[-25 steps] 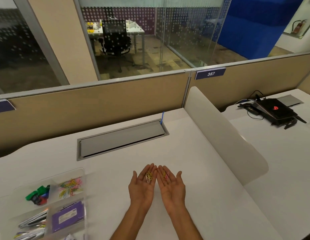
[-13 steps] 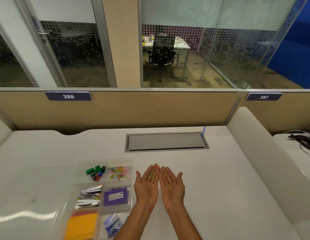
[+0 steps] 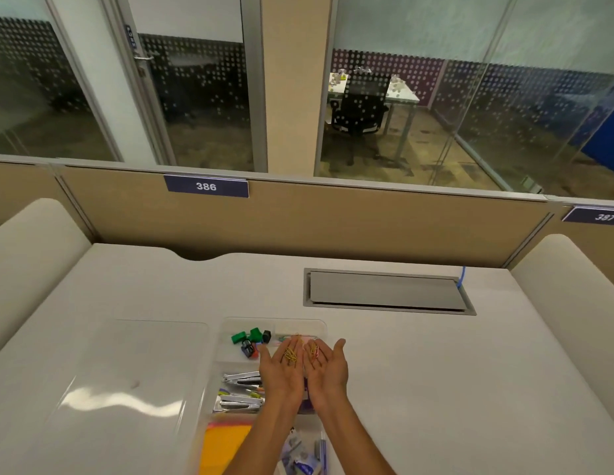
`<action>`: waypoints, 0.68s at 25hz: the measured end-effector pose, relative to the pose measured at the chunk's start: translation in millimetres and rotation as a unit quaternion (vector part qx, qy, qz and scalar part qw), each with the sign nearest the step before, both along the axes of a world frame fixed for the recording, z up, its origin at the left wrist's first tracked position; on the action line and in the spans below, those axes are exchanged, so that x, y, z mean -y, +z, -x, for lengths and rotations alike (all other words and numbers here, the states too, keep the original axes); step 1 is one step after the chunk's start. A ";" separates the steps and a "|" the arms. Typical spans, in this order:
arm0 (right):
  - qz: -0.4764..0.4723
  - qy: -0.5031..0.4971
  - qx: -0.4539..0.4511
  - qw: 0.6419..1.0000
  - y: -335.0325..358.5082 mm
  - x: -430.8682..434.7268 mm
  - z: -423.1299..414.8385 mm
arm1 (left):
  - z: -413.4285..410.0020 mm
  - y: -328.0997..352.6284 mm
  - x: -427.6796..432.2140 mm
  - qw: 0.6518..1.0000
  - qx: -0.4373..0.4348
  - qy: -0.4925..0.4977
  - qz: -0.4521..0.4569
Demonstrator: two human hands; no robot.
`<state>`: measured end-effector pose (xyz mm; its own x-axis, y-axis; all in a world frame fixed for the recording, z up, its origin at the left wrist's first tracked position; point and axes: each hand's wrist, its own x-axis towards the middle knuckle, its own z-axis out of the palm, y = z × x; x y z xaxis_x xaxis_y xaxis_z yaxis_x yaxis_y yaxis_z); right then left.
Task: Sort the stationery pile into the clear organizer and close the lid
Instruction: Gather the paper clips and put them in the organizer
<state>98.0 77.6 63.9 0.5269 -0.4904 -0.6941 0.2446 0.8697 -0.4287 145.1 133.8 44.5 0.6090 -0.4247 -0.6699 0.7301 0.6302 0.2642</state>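
My left hand [image 3: 282, 370] and my right hand [image 3: 328, 370] are side by side, palms up and cupped, over the clear organizer [image 3: 230, 324]. Yellow paper clips [image 3: 291, 354] lie in the left palm, and yellow and pink paper clips [image 3: 313, 350] lie in the right. Both hands hover above the organizer's right column, near its far right compartment, which holds coloured clips. The organizer also contains green and black binder clips [image 3: 251, 338], silver staplers [image 3: 242, 379] and orange sticky notes [image 3: 223, 447]. Its clear lid [image 3: 134, 382] lies open, flat on the desk to the left.
A grey cable hatch [image 3: 384, 291] is set into the white desk [image 3: 453, 371] behind and to the right of the organizer. Rounded white dividers stand at the left [image 3: 31, 248] and right [image 3: 573, 272] edges. A beige partition [image 3: 333, 221] closes the back.
The view has swung left, so the organizer has come fully into view. My cupped hands with the clips have shifted from the bare desk to above the organizer's right side.
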 end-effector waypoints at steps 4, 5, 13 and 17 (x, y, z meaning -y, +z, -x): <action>-0.004 -0.001 -0.013 1.000 -5.7 -4.6 -9.5 | -6.8 -1.9 -2.9 1.000 -0.013 -0.003 0.009; -0.003 0.001 -0.019 1.000 -6.2 -4.9 -10.8 | -7.6 -0.3 -2.9 1.000 -0.017 -0.003 0.015; 0.045 0.018 -0.040 0.998 -1.1 -15.5 -11.1 | -13.1 -1.9 -14.2 0.999 -0.020 -0.008 0.036; 0.115 -0.001 -0.028 0.993 5.0 -26.6 -7.3 | -12.5 4.4 -32.7 0.998 0.049 -0.011 0.024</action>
